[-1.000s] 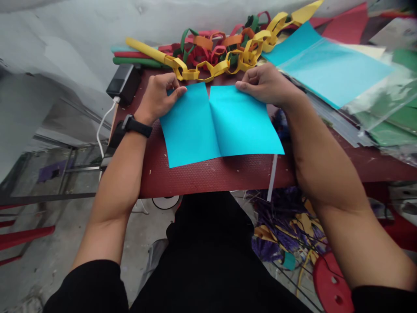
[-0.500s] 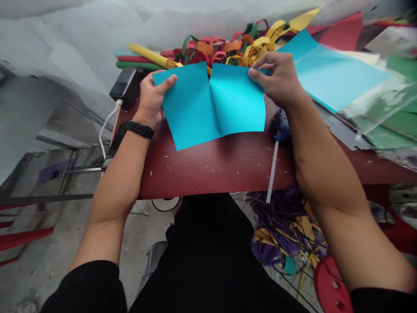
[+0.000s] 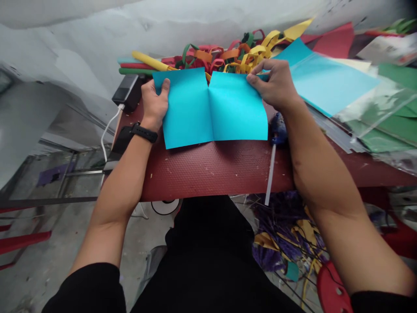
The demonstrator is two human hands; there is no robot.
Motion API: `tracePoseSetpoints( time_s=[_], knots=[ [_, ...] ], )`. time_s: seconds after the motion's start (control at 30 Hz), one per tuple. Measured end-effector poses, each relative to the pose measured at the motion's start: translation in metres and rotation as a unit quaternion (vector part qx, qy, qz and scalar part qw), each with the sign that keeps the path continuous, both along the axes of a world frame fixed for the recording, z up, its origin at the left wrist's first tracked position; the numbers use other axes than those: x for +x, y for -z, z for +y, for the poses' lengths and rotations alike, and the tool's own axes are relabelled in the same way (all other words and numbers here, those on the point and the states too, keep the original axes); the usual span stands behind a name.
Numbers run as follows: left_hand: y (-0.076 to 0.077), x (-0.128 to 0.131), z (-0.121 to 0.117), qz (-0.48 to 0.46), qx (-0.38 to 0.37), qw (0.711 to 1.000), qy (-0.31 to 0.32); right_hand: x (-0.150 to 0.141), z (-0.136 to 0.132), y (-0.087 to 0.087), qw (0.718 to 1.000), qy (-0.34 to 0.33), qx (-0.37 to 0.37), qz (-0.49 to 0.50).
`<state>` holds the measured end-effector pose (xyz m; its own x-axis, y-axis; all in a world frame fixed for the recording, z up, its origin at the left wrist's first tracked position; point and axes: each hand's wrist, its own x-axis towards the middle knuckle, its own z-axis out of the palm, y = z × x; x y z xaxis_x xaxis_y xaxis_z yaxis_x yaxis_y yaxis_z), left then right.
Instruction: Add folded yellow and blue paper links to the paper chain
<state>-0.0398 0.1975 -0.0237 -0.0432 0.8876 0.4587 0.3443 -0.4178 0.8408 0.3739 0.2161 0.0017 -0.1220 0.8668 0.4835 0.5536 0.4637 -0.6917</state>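
Note:
A blue sheet of paper (image 3: pixel 189 115) is held up over the red table (image 3: pixel 208 174), with a crease down its middle and a short split at the top of that crease. My left hand (image 3: pixel 155 101) grips its left edge, thumb in front and fingers hidden behind the sheet. At the upper right corner, my right hand (image 3: pixel 272 82) pinches the paper between thumb and fingers. A blue glue gun (image 3: pixel 279 128) with a clear glue stick (image 3: pixel 270 174) lies just below my right hand.
Behind the sheet lies a coloured paper chain (image 3: pixel 234 54) beside rolled paper (image 3: pixel 150 61). More blue sheets (image 3: pixel 339 82) and bagged green paper (image 3: pixel 391 126) cover the right side. A black power brick (image 3: pixel 127 92) with a white cable stands left. Paper scraps (image 3: pixel 293 243) litter the floor.
The blue sheet has opened out flatter, and its lower right part has come down slightly. My left thumb has turned more upright against the edge. Both hands keep their hold.

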Motion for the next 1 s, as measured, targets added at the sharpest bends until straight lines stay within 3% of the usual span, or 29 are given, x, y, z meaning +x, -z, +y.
tracePoseSetpoints(
  time_s=[0.17,0.33,0.4,0.53,0.7,0.87,1.0],
  knots=[
    [-0.008,0.002,-0.004,-0.003,0.019,0.998,-0.064,-0.002,-0.008,-0.006,0.999,-0.017,0.008,0.033],
    [-0.008,-0.003,-0.001,0.004,0.027,0.994,-0.104,-0.008,-0.02,-0.014,0.979,-0.122,-0.096,0.133],
    [-0.007,-0.002,-0.003,-0.008,0.031,0.994,-0.1,-0.009,-0.019,-0.015,0.976,-0.133,-0.102,0.141],
    [-0.001,0.011,-0.008,-0.084,0.02,0.995,-0.057,-0.008,-0.013,-0.011,0.989,-0.077,-0.017,0.124],
    [0.011,0.029,-0.008,-0.136,-0.016,0.99,-0.018,-0.011,-0.017,-0.009,0.993,0.007,0.111,0.034],
    [0.016,0.022,-0.002,-0.1,-0.006,0.994,-0.051,-0.017,-0.021,-0.009,0.988,0.038,0.151,-0.001],
    [0.02,0.016,0.003,-0.072,0.032,0.994,-0.078,-0.019,-0.02,-0.009,0.986,0.08,0.141,-0.029]
  ],
)
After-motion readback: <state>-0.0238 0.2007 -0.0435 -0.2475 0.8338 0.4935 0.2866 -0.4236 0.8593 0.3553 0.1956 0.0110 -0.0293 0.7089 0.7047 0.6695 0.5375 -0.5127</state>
